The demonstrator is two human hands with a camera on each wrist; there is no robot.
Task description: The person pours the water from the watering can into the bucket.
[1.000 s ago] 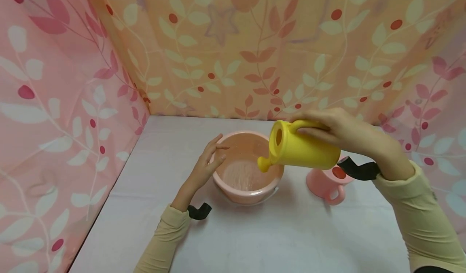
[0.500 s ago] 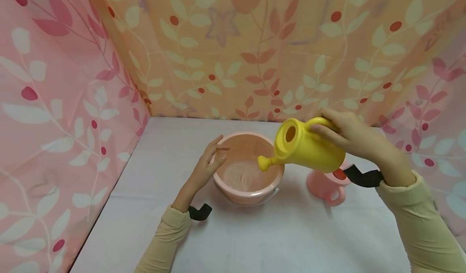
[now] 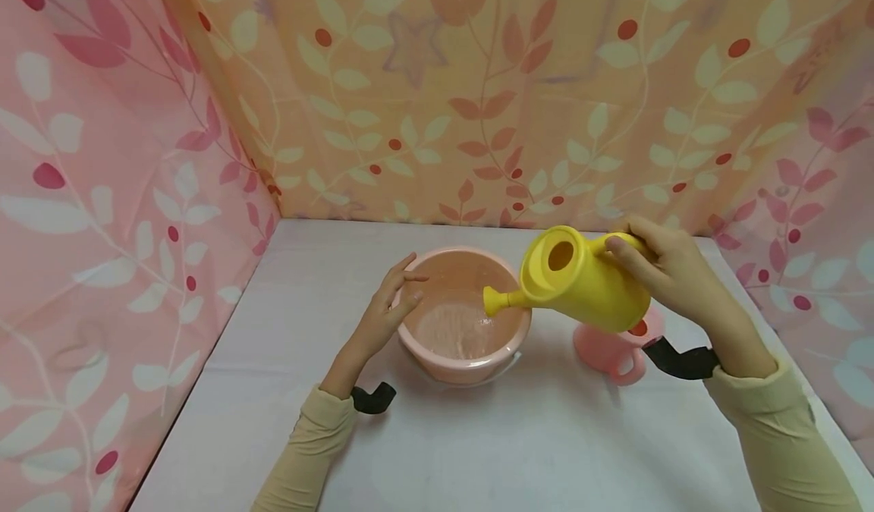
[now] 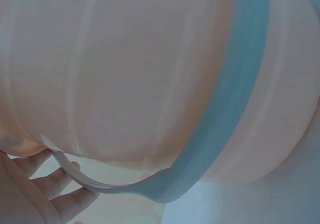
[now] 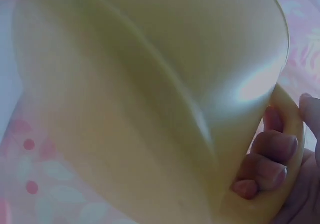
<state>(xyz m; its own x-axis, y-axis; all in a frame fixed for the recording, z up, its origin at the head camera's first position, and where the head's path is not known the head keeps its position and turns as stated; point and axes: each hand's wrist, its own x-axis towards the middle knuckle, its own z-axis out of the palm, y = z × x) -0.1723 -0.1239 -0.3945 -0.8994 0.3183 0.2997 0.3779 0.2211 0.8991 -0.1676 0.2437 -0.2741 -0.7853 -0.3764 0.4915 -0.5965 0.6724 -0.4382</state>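
My right hand (image 3: 672,265) grips the handle of a yellow watering can (image 3: 601,292). In the right wrist view, its fingers (image 5: 270,159) curl through the can's handle loop. The can is tilted, with its spout (image 3: 498,299) over the right side of a pink bucket (image 3: 464,363). A few glints, perhaps drops, show below the spout, and some water appears to lie in the bucket. My left hand (image 3: 385,315) holds the bucket's left rim, thumb inside. Its outer fingers (image 4: 75,201) touch the bucket's bail handle (image 4: 175,184) in the left wrist view.
A pink cup-like pitcher (image 3: 604,351) with a side handle stands right of the bucket, partly hidden by the can. A white cloth covers the table (image 3: 478,451). Floral curtains (image 3: 410,117) rise behind and on both sides.
My right hand has shifted right and slightly down, tipping the watering can back towards upright. Streaks of water below the spout have thinned. My left hand and the bucket stay in place.
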